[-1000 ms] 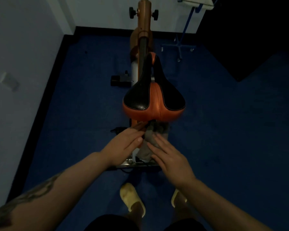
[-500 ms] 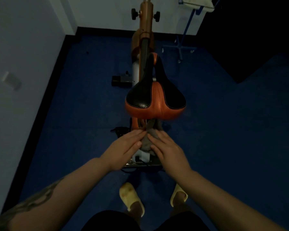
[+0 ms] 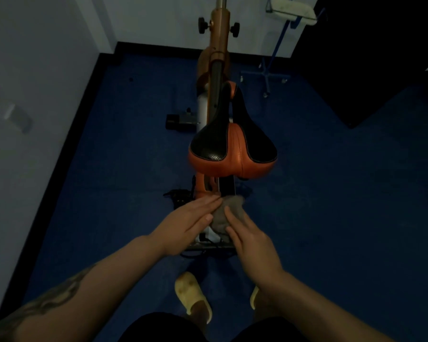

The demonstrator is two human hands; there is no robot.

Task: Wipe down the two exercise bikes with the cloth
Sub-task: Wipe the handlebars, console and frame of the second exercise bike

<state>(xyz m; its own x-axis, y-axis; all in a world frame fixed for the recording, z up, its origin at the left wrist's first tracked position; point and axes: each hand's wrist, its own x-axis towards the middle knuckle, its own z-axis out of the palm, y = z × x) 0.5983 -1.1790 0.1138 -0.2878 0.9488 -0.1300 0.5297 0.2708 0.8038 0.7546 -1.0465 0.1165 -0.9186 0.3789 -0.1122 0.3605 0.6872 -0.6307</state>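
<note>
I have the exercise bike (image 3: 216, 77) running straight away from me down the middle of the blue floor (image 3: 331, 218), its long axis going from near to far, with the handlebar post at the far end by the wall and the rear base close to my feet. The orange and black saddle (image 3: 232, 149) sits above the frame, just beyond my hands, its nose pointing away from me. Only this one bike is in view, so I judge the second one still waits. Below and nearer than the saddle, the grey cloth (image 3: 229, 213) lies bunched on the rear part of the frame, and both my hands meet on it. My left hand (image 3: 190, 223) comes in from the left with its fingers laid out straight and flat against the cloth's left side, pressing and not gripping. My right hand (image 3: 252, 243) comes from the near right, fingers also extended and resting on the cloth's near edge; I cannot tell whether its thumb is tucked under. Both hands are about equally close. Since the frame runs away from me, I judge the next stroke should travel along that line.
</note>
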